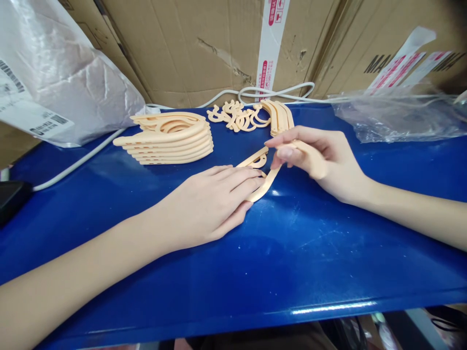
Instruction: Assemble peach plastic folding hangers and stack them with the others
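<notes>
My left hand (209, 201) lies over a peach-coloured plastic hanger piece (269, 183) on the blue table, its fingers gripping the piece and hiding its left part. Pinched between the thumb and fingers of my right hand (333, 163) is a curved hanger arm (310, 159) of the same colour. That arm sits just above the right end of the piece under my left hand; whether the two are joined cannot be made out. A neat stack of hanger pieces (175, 141) stands behind my left hand. Small loose hanger hooks (239, 116) lie in a heap beside several curved arms (279, 116).
Cardboard boxes (197, 43) wall off the back of the blue table (292, 272). A wrapped parcel (80, 73) leans at the left, near a white cable (78, 165) and a black object (13, 199). Crumpled clear plastic (397, 116) lies at the back right.
</notes>
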A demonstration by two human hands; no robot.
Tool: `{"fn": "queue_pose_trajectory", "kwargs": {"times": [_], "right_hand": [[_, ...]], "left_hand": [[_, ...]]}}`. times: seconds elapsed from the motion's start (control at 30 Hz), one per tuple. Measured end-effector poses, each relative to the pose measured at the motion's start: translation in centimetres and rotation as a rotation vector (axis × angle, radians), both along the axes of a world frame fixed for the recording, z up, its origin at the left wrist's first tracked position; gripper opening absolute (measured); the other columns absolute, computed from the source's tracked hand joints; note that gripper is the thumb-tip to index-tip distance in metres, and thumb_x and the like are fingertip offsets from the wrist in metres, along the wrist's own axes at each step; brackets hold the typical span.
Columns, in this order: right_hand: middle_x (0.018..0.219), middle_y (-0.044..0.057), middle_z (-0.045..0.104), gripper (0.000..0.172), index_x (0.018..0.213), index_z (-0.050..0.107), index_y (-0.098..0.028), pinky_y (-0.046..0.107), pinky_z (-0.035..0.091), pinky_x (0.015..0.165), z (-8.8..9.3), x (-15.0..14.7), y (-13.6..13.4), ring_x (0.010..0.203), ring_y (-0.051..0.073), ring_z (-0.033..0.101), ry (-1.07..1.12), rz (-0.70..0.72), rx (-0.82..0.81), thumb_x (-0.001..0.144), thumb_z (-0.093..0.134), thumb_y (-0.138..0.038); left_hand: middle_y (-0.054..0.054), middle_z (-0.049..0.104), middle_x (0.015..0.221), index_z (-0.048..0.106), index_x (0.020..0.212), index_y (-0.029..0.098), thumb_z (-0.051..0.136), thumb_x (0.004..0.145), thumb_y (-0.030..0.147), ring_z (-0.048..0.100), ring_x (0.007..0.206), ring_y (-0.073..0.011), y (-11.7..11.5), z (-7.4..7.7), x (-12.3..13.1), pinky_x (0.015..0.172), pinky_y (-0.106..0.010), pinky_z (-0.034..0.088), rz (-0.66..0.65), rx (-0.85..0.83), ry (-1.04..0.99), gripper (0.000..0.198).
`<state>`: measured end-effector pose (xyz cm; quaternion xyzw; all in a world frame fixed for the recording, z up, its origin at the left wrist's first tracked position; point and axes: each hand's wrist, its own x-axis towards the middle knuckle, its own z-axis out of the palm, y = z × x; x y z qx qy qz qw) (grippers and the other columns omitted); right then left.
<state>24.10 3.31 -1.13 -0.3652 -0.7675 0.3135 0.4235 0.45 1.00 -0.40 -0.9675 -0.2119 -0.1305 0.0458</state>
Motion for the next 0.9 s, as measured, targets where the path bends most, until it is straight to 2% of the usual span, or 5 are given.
{"fn": "queue_pose_trajectory", "kwargs": {"times": [0.13,0.33,0.43,0.67,0.9], "right_hand": [[0.070,0.000,0.066,0.044,0.069,0.067,-0.019,0.028,0.046,0.068,0.23,0.01,-0.67,0.064,0.011,0.057,-0.132,0.052,0.126,0.101,0.044,-0.039],[0.083,0.004,0.065,0.030,0.078,0.068,-0.021,0.033,0.046,0.075,0.22,-0.10,-1.08,0.081,0.017,0.060,-0.275,0.008,0.432,0.098,0.047,-0.026],[0.082,0.006,0.063,0.032,0.081,0.066,-0.018,0.034,0.047,0.071,0.17,-0.30,-1.08,0.077,0.018,0.059,-0.353,0.022,0.429,0.100,0.041,-0.026],[0.091,0.008,0.065,0.028,0.086,0.064,-0.018,0.036,0.046,0.075,-0.25,-0.23,-0.69,0.086,0.020,0.057,-0.500,0.109,0.457,0.099,0.039,-0.024],[0.095,0.008,0.064,0.024,0.095,0.061,-0.017,0.035,0.046,0.076,-0.36,-0.21,-0.49,0.090,0.020,0.056,-0.524,0.149,0.488,0.100,0.039,-0.025]], "left_hand": [[-0.010,0.057,0.137,0.050,0.134,0.013,0.039,0.099,0.022,0.056,0.123,-0.0239,0.07,-0.07,0.06,0.100,-0.038,0.048,0.010,-0.019,0.024,0.038],[-0.008,0.053,0.142,0.045,0.140,0.016,0.038,0.100,0.025,0.052,0.127,-0.0227,0.08,-0.08,0.08,0.100,-0.038,0.047,0.036,-0.047,0.054,0.042],[-0.008,0.053,0.142,0.044,0.141,0.015,0.038,0.100,0.025,0.050,0.130,-0.0224,0.02,-0.12,0.05,0.102,-0.038,0.046,0.039,-0.042,0.050,0.043],[-0.010,0.057,0.135,0.054,0.131,0.012,0.036,0.100,0.024,0.058,0.119,-0.0247,0.08,-0.16,0.10,0.095,-0.042,0.050,0.036,-0.023,0.057,0.038],[-0.012,0.057,0.135,0.052,0.133,0.012,0.038,0.100,0.024,0.058,0.119,-0.0263,-0.05,-0.08,-0.01,0.096,-0.043,0.050,0.032,-0.013,0.065,0.038]]}}
